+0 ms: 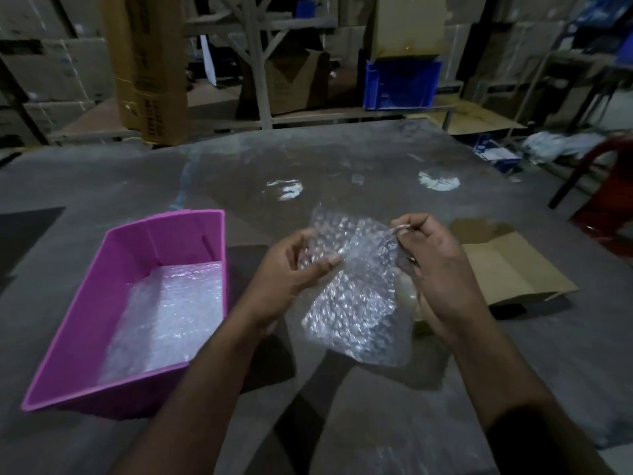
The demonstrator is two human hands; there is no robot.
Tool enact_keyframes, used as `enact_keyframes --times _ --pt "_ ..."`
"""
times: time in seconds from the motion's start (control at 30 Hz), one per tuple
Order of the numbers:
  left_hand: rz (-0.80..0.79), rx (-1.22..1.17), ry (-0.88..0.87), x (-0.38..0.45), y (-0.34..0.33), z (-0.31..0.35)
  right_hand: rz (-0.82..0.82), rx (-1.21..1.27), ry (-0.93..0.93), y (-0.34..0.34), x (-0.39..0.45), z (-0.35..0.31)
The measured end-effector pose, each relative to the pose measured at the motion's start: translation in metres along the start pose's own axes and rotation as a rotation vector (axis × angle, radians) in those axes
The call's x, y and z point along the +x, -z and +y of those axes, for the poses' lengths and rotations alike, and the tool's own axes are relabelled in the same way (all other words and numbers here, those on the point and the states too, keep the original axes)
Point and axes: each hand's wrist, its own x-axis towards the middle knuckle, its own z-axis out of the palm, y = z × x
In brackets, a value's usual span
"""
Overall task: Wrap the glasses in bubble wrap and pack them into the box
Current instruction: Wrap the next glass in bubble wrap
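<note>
A sheet of bubble wrap (356,296) hangs above the grey table between both hands. My left hand (291,275) pinches its left edge with thumb and fingers. My right hand (431,269) pinches the upper right edge, and a glass (407,296) shows pale and partly hidden under the wrap against that palm. To the left stands a pink box (85,320), open at the top, with a layer of bubble wrap (164,313) lining its bottom.
A flattened brown cardboard piece (513,265) lies to the right on the grey table (342,166). A red chair (603,200) stands at the right edge. Shelves with cartons and a blue crate (400,84) fill the background.
</note>
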Motion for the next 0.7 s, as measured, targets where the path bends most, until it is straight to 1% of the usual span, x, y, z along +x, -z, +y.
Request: enact_keyframes --times 0.13,0.23,0.3,0.4,0.5,0.6,0.7 --pt "0.082 0.026 -0.079 0.007 -0.023 -0.002 0.049 -0.172 0.016 0.032 0.002 0.006" --pt "0.122 0.093 -0.107 0.008 -0.028 -0.001 0.089 -0.221 0.006 0.049 0.001 0.011" --pt "0.141 0.100 -0.127 0.008 -0.031 0.001 0.079 -0.210 -0.005 0.055 0.002 0.013" --pt "0.158 0.073 -0.138 0.009 -0.033 0.004 -0.021 -0.160 -0.052 0.063 0.004 0.017" --pt "0.235 0.050 -0.138 0.004 -0.038 0.009 -0.165 -0.193 -0.099 0.068 0.006 0.017" --pt "0.317 0.031 -0.134 -0.001 -0.039 0.014 -0.213 -0.165 -0.089 0.067 0.007 0.018" --pt "0.371 0.009 -0.140 -0.009 -0.035 0.018 -0.222 0.017 -0.121 0.062 0.006 0.020"
